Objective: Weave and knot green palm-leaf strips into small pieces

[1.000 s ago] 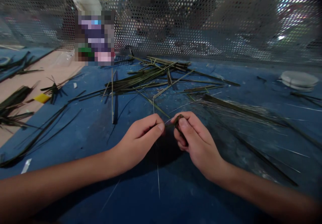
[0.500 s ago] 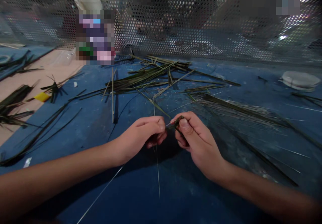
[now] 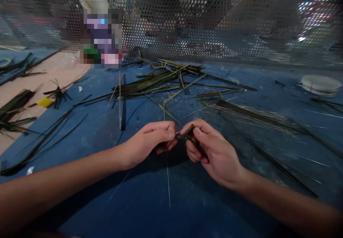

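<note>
My left hand (image 3: 158, 136) is closed in a pinch on a thin pale wire, which spans the small gap to the other hand. Between the thumb and fingers of my right hand (image 3: 211, 143) is a small dark green folded leaf piece (image 3: 189, 131), its lower part hidden by the fingers. The hands are close together over the blue table (image 3: 150, 202). Below my left hand a thin straight wire (image 3: 168, 181) shows against the blue surface. A fainter strand slants down to the left from under my left wrist.
Dark green leaf strips (image 3: 152, 81) lie piled beyond the hands. More strips and fine wires (image 3: 262, 118) spread to the right. A yellow piece (image 3: 45, 102) sits at left, a white round lid (image 3: 320, 84) at far right. A perforated metal screen (image 3: 214, 24) stands behind.
Both hands stay nearly in place. My right hand has turned slightly and its thumb has shifted, showing more of the green piece. The slanting strand at lower left looks shorter and fainter.
</note>
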Motion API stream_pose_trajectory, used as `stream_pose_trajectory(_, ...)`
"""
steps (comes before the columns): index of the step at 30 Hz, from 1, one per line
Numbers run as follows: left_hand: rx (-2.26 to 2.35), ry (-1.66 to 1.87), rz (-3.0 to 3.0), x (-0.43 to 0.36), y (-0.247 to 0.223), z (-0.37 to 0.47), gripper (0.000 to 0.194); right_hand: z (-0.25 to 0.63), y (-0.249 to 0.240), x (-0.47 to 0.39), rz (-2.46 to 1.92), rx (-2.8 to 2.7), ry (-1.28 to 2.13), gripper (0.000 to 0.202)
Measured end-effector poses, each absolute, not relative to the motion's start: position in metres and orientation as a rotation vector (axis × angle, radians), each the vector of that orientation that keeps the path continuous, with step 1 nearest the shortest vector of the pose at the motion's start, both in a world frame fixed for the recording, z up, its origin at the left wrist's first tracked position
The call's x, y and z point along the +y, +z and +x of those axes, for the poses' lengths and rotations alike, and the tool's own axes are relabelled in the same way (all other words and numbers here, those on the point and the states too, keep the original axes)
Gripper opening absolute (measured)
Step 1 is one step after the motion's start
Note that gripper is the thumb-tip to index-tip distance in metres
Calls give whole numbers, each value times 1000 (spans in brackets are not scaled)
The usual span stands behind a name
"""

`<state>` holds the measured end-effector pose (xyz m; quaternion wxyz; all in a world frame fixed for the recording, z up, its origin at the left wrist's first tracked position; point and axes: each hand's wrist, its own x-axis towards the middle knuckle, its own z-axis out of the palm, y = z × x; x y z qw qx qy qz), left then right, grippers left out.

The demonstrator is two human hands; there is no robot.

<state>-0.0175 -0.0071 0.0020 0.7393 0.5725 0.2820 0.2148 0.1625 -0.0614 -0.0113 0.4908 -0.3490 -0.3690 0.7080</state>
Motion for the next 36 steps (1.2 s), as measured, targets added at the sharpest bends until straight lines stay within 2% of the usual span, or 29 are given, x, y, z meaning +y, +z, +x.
stream_pose_trajectory(6, 594, 432, 1283, -6, 1, -18, 21, 163, -8, -63, -787, -802, 1881, 21)
stream_pose_trajectory(20, 549, 495, 1340, -8, -2, -19, 25, 155, -11, -70, -902, -789, 1667, 17)
stream_pose_trajectory(27, 573, 442, 1489, -8, -1, -20, 29, 161, -11, -63, -944, -1032, 1823, 23)
stream_pose_trajectory(32, 716, 568, 1424, -14, 0, -16, 27, 163, -7, -56, -1153, -1186, 1639, 33)
stream_pose_trajectory(36, 771, 676, 1234, -16, 3, -12, 21, 161, -8, -59, -1151, -1258, 1499, 27)
